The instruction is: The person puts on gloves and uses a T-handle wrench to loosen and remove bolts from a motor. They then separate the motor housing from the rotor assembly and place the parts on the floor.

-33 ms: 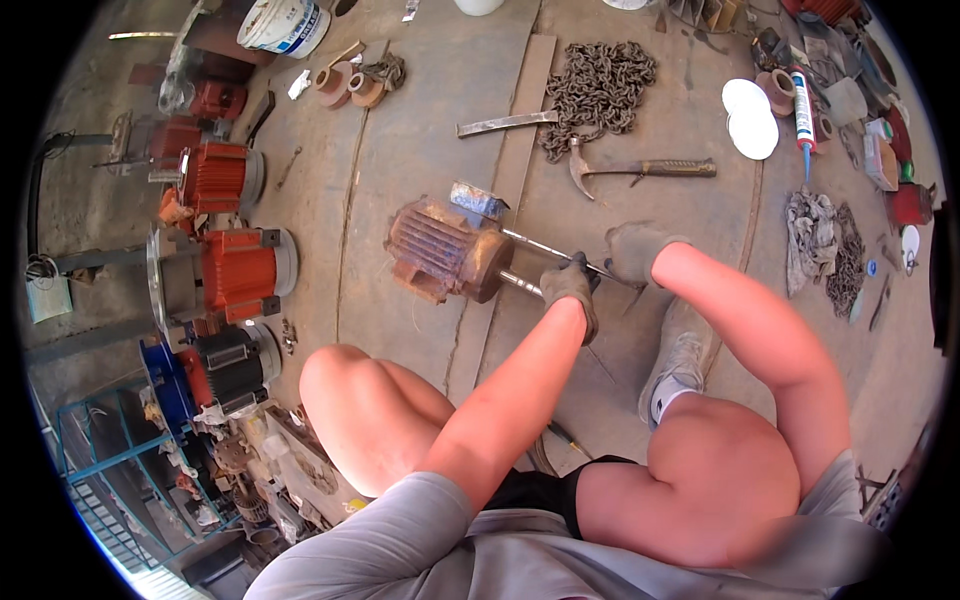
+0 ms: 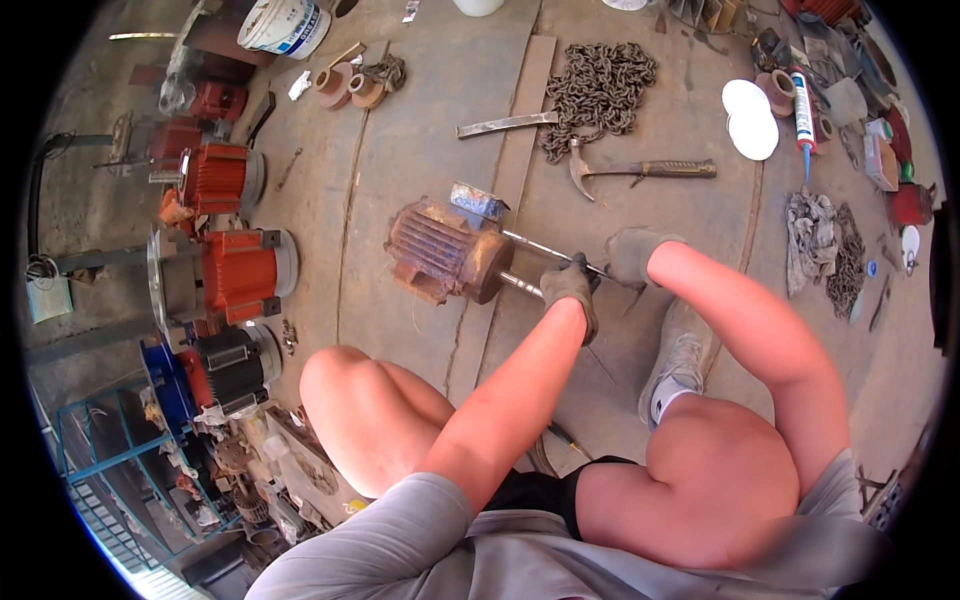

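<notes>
A rusty electric motor (image 2: 440, 248) lies on its side on the metal floor, its shaft (image 2: 520, 285) pointing toward my hands. From the motor's end face a thin metal rod (image 2: 540, 246) runs out beside the shaft. My gloved left hand (image 2: 570, 293) is closed at the shaft's outer end, by the rod; its fingers partly hide what it grips. Curled round the rod's far end is my gloved right hand (image 2: 632, 256). A dark, bent piece of metal sticks out below that hand.
Beyond the motor lie a claw hammer (image 2: 645, 170), a heap of rusty chain (image 2: 600, 88) and a flat metal bar (image 2: 505, 124). Several orange motors (image 2: 240, 272) line the left side. Rags (image 2: 810, 240), a sealant tube (image 2: 803, 112) and white discs (image 2: 752, 132) are at right.
</notes>
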The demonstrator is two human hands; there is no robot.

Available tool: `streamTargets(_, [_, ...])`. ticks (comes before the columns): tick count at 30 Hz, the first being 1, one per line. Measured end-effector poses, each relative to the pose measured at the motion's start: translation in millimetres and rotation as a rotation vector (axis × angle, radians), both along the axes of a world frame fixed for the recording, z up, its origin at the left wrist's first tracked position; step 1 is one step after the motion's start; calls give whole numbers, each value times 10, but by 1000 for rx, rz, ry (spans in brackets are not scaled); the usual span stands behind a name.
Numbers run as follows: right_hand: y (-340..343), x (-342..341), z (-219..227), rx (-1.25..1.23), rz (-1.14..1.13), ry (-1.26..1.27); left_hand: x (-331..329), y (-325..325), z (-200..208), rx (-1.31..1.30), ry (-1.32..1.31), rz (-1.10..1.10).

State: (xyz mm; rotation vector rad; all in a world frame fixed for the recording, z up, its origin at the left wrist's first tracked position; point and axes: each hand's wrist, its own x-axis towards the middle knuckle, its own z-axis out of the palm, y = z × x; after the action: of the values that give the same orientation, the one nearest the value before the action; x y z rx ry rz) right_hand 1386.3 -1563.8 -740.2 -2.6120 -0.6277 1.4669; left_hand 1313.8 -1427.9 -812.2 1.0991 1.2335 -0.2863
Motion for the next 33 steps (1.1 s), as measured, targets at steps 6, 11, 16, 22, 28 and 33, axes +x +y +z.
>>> streamTargets(6, [151, 0, -67, 17, 119, 131, -19, 58, -136, 48, 20, -104])
streamTargets(11, [285, 79, -200, 48, 30, 95, -57, 138, -296, 99, 13, -146])
streamTargets(16, [253, 127, -132, 24, 79, 87, -30, 43, -100, 68, -34, -93])
streamTargets(22, [316, 160, -105, 5, 75, -21, 166, 203, -28, -8, 84, -105])
streamTargets(28, [349, 163, -61, -34, 68, -70, 214, 201, -40, 17, 27, 5])
streamTargets(33, [454, 199, -33, -52, 72, 12, 253, 281, -98, -111, -54, 122])
